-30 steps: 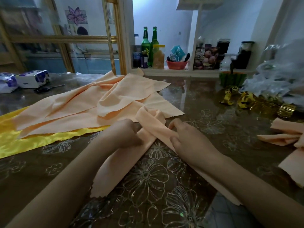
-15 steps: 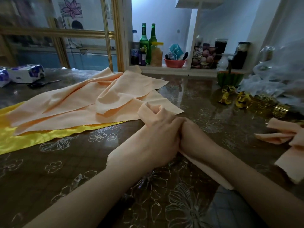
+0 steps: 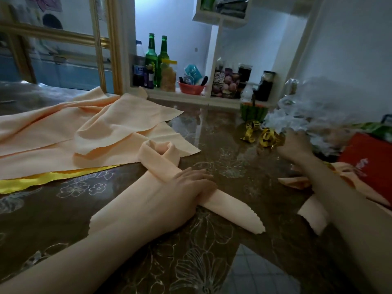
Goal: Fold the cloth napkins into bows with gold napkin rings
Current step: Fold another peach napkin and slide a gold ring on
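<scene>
A peach napkin (image 3: pixel 233 211) folded into a long strip lies on the table, its ends crossed to form a loop (image 3: pixel 161 150) at the far side. My left hand (image 3: pixel 186 187) presses flat on the crossing with straight fingers. My right hand (image 3: pixel 294 145) is stretched out to the right, at a small heap of gold napkin rings (image 3: pixel 268 139). Its fingers are blurred and hidden behind the back of the hand. Another gold ring (image 3: pixel 250 130) lies just left of the heap.
Loose peach cloths (image 3: pixel 84 132) are piled at the left over a yellow satin cloth (image 3: pixel 42 181). More folded peach napkins (image 3: pixel 297 181) lie under my right forearm, beside a red bag (image 3: pixel 369 164). Crumpled clear plastic (image 3: pixel 318 115), a watermelon-patterned bowl (image 3: pixel 253 112) and shelf bottles (image 3: pixel 151 60) stand behind.
My right hand has left the napkin and moved right to the gold rings. My left hand stays on the crossed napkin, pressing it alone. The view has swung to the right.
</scene>
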Demonstrator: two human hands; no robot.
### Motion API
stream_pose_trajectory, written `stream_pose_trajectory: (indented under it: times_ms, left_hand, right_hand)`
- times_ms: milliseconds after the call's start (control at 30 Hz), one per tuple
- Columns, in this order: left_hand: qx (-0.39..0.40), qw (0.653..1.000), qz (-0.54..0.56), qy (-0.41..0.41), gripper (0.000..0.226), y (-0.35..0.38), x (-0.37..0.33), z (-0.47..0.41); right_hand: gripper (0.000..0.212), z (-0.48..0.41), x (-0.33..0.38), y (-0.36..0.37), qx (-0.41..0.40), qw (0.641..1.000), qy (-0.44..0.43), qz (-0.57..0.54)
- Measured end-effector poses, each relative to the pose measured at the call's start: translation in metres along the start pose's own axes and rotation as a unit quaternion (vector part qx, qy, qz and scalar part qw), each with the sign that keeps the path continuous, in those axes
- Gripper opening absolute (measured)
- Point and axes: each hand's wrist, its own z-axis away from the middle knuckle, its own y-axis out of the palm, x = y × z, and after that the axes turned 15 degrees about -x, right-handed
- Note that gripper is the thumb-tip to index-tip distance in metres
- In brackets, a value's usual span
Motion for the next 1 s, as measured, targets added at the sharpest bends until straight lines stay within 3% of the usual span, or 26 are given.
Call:
stream_pose_trajectory:
  times_ms: [133,233,467,567,700,833,933,1000]
  left_hand:
    - [0.040,0.998,0.029,-0.035,0.034,-0.003,-0.006,0.000]
    - [0.066,0.997,0.015,-0.039,0.045,-0.003,-0.006,0.002]
    - [0.071,0.997,0.020,-0.032,0.057,-0.004,-0.004,0.001]
    - [0.077,0.997,0.015,-0.012,0.060,-0.003,-0.005,0.001]
    - [0.060,0.998,-0.005,-0.006,0.052,-0.005,-0.006,0.002]
    - [0.060,0.998,-0.019,-0.019,0.054,-0.011,-0.007,0.001]
    - [0.079,0.996,-0.030,-0.024,0.053,-0.016,-0.006,0.002]
    - [0.082,0.995,-0.048,-0.018,0.047,-0.017,-0.006,0.003]
  right_hand:
    - [0.060,-0.034,-0.034,0.001,0.039,0.995,0.031,0.081]
    - [0.047,-0.050,-0.049,0.018,0.112,0.990,0.017,0.084]
    - [0.026,-0.053,-0.049,0.013,0.118,0.974,-0.041,0.187]
    - [0.032,-0.045,-0.047,0.008,0.093,0.974,-0.075,0.192]
    - [0.056,-0.018,-0.022,-0.018,0.073,0.988,-0.108,0.081]
    - [0.034,0.038,0.029,-0.058,-0.007,0.976,-0.194,-0.103]
    - [0.006,0.093,0.058,-0.083,0.072,0.938,-0.184,-0.285]
    - [0.008,0.120,0.069,-0.093,0.149,0.907,-0.173,-0.353]
